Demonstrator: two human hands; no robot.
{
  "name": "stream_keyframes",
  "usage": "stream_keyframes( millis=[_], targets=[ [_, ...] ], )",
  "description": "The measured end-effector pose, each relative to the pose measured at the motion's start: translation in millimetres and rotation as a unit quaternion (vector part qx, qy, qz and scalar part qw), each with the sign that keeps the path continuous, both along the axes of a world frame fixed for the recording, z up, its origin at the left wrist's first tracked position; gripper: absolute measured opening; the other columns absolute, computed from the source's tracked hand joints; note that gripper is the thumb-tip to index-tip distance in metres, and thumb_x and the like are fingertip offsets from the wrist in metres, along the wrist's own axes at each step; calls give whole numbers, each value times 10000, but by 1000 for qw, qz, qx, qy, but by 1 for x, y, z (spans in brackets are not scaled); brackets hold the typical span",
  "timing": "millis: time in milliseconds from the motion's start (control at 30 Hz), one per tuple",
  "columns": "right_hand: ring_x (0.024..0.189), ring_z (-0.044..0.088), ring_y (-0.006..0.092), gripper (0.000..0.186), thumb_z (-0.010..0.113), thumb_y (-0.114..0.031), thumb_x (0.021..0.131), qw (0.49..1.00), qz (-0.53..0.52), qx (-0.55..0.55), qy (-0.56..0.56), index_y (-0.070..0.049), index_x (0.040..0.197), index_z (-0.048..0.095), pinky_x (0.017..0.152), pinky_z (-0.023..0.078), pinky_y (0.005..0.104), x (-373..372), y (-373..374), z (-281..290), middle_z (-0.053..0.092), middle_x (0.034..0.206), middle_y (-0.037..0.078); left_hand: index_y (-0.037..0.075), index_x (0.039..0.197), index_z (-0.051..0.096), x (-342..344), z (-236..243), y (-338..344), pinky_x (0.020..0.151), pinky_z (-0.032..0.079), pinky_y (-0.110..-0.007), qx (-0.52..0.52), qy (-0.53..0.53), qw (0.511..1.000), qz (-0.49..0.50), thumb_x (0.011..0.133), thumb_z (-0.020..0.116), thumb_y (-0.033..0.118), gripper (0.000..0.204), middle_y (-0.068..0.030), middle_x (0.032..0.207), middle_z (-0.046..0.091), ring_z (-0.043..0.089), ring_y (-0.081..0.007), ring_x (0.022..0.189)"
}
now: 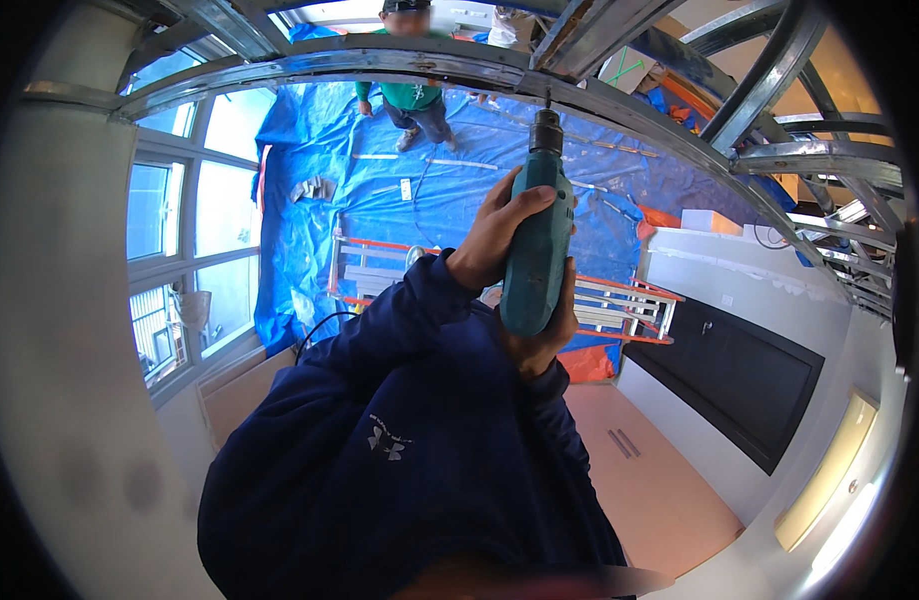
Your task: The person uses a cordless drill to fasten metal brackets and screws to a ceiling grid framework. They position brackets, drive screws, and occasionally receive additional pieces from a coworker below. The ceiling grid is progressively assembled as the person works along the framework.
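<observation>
One teal power drill was in our grip, pointing away from us, in the middle of the scene, with its black chuck at the far end. The thin bit reached the near edge of a metal beam; we could not tell whether it had gone into the metal. Our left hand was curled round the drill's left side, thumb laid across the top of the body. Our right hand was closed about the near end, fingers showing along the right side and the rest of its grasp partly hidden by the drill.

To the far right, more metal framing crossed in several directions. Below the beam, we saw a blue sheet spread over the floor, and on its far part stood a person in a green top. Beyond our arms, on both sides, showed a ladder with orange rails. White-framed windows lined the left, while a dark door and a pale pink panel lay to our right.
</observation>
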State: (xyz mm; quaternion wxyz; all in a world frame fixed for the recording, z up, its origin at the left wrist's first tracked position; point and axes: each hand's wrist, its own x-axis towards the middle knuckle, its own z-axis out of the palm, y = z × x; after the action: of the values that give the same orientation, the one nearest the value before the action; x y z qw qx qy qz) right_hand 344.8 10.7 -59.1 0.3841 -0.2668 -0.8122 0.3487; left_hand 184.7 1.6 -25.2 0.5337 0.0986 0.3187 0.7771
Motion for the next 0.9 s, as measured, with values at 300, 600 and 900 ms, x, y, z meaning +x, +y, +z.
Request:
stream_keyframes(
  millis=[300, 600, 900],
  targets=[
    [1042, 737, 355, 968, 834, -210, 782, 1000, -11, 3, -12, 59, 1562, 327, 891, 585, 409, 0, 1, -1, 696, 1207, 260, 14, 1256, 520, 0, 0, 3, 785, 576, -371, -9, -8, 1000, -3, 981, 618, 351, 446, -145, 1154, 639, 679, -238, 936],
    [1035, 738, 341, 962, 826, -180, 778, 1000, 1, 7, -5, 55, 1565, 326, 889, 585, 408, 3, 2, -3, 698, 1208, 254, 16, 1254, 516, 2, 1, 2, 775, 575, -367, -5, -8, 1000, -3, 976, 622, 360, 455, -148, 1155, 634, 679, -237, 929],
    [1011, 745, 340, 965, 819, -143, 770, 1000, -4, -2, -12, 49, 1571, 317, 877, 587, 408, 1, 1, 1, 713, 1171, 241, 9, 1239, 520, 2, 0, 3, 769, 574, -364, -9, 0, 1000, -1, 972, 614, 368, 457, -143, 1145, 631, 677, -233, 924]
  ],
)
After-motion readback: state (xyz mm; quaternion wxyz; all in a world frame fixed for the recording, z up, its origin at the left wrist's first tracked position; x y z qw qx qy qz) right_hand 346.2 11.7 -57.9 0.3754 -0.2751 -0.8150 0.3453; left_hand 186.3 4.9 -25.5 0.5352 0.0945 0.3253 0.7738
